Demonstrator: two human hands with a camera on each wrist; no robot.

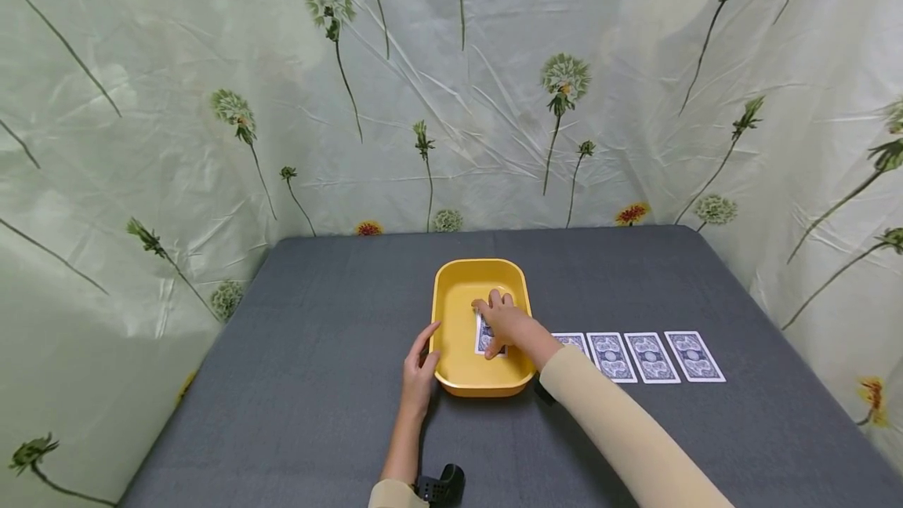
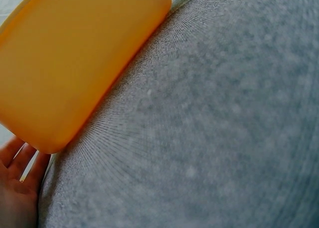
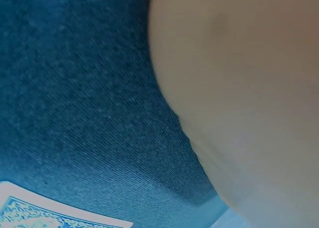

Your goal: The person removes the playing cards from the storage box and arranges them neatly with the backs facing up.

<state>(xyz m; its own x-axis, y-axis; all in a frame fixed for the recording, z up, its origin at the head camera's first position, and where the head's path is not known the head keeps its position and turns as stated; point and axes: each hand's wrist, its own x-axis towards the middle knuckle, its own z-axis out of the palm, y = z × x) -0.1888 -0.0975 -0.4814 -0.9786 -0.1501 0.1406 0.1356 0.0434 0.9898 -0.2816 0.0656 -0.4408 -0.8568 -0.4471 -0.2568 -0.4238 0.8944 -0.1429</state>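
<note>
A yellow rectangular tray [image 1: 480,392] stands on the dark grey table. Against its left wall rests my left hand [image 1: 418,375], fingers extended along the outside; the left wrist view shows fingers [image 2: 20,163] beside the tray's wall [image 2: 75,63]. Inside the tray lies a playing card [image 1: 483,335], blue patterned back up, partly covered by my right hand [image 1: 506,324]. That hand reaches over the right rim with its fingers spread above the card, thumb near the lower edge. Whether the fingertips touch the card is hard to see.
Right of the tray, several playing cards [image 1: 652,357] lie back up in a row; the leftmost card [image 1: 570,341] is partly hidden by my right arm. A card's corner [image 3: 35,215] enters the right wrist view. Behind the table [image 1: 339,304] hangs a floral-patterned sheet [image 1: 487,100].
</note>
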